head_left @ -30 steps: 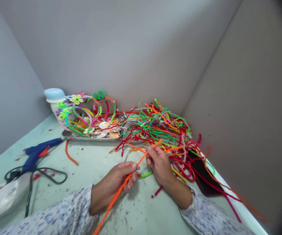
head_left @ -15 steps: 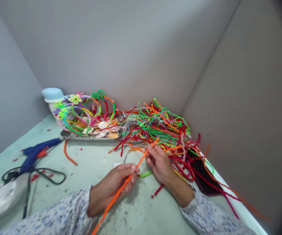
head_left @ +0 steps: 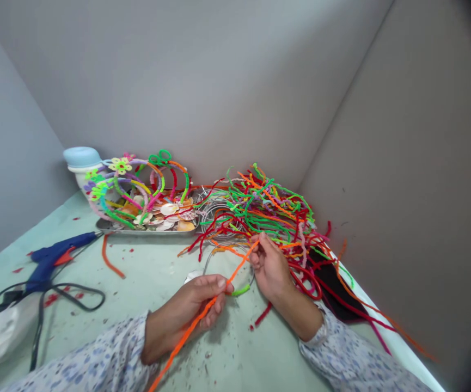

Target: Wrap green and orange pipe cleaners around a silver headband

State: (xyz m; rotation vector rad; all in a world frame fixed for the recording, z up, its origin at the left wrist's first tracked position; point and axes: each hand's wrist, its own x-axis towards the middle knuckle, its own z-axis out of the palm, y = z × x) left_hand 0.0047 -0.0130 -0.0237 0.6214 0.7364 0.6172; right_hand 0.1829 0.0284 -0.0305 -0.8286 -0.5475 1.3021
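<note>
An orange pipe cleaner (head_left: 186, 336) runs slantwise through both hands and out of the bottom of the view. My left hand (head_left: 192, 305) is closed, pinching it between thumb and fingers. Its upper end sits in the closed fingertips of my right hand (head_left: 271, 265), with a short taut stretch between the hands. Behind them, a thin wire hoop (head_left: 207, 260) curves up from my left hand. A bright green wrapped part (head_left: 241, 291) of the hoop shows just right of my left fingers; whether those fingers grip the hoop too is hidden.
A heap of coloured pipe cleaners (head_left: 276, 207) lies at the back right, beside bare wire hoops (head_left: 219, 209). A metal tray (head_left: 149, 233) holds shells and decorated headbands (head_left: 161, 182) next to a white bottle (head_left: 84, 169). At left lie a blue glue gun (head_left: 49, 261) and its cord (head_left: 90, 307).
My right hand has shifted slightly along the orange pipe cleaner, so its tip no longer sticks out past the fingers. My left hand keeps its grip. The whole view has moved a little.
</note>
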